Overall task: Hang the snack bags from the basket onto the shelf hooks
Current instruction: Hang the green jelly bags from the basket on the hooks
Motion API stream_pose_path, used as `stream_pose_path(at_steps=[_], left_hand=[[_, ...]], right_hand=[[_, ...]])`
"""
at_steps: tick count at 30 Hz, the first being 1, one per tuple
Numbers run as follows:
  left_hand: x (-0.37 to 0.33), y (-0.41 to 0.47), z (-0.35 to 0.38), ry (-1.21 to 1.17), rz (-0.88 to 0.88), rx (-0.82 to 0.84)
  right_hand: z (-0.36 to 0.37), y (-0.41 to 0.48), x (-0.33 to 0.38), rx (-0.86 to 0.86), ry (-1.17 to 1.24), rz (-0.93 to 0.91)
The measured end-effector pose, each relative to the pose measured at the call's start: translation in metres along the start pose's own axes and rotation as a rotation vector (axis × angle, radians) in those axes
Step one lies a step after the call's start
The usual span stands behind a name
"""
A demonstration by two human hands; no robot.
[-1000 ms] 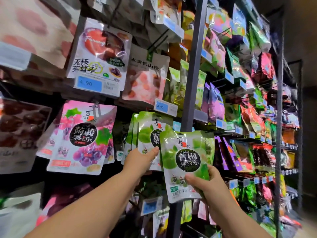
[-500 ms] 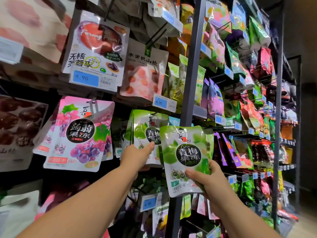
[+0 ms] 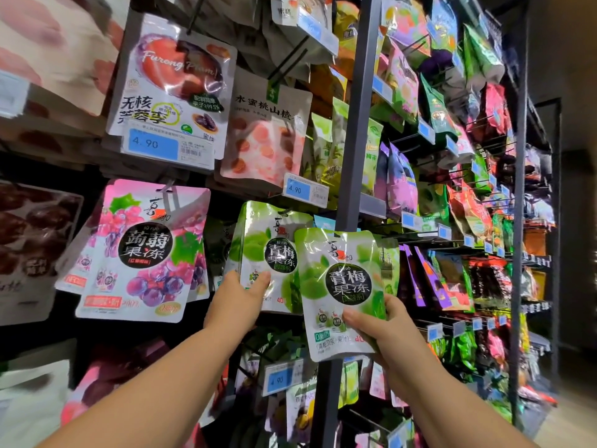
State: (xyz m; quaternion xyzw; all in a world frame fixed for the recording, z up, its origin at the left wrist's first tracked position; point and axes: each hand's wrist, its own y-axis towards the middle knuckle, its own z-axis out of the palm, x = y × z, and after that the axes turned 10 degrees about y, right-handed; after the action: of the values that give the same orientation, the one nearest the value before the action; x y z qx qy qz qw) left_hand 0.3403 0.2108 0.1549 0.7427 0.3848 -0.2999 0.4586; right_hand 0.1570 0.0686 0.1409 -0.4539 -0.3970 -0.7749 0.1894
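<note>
Rising above right grip (image 3: 387, 328), green bag (image 3: 339, 273).

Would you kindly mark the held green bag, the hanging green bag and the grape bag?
held green bag (image 3: 347, 286), head view, black label.
hanging green bag (image 3: 277, 255), head view, black label.
grape bag (image 3: 145, 247), head view, black label.

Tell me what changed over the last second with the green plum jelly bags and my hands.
The right hand has lifted the held green plum jelly bag slightly higher against the shelf. Nothing was taken hold of or let go. The left hand still grips the hanging green plum jelly bags near their lower edge; the grape jelly bags beside them hang as before.
</note>
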Motion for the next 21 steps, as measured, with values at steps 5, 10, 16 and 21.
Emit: stream_pose_path(at_steps=[5,10,16,21], left_hand=[[0.011,-0.021,0.002,0.028,0.103,-0.182],[-0.003,-0.042,-0.002,-0.269,0.263,-0.191],[-0.019,-0.041,-0.004,-0.336,0.252,0.007],[-0.02,-0.036,-0.003,-0.307,0.269,0.008]], right_hand=[[0.019,0.004,0.0,0.022,-0.008,0.027],[0.046,0.015,-0.002,0.061,0.085,0.06],[0.07,0.033,-0.008,0.046,0.141,0.022],[0.075,0.047,-0.015,0.049,0.123,-0.038]])
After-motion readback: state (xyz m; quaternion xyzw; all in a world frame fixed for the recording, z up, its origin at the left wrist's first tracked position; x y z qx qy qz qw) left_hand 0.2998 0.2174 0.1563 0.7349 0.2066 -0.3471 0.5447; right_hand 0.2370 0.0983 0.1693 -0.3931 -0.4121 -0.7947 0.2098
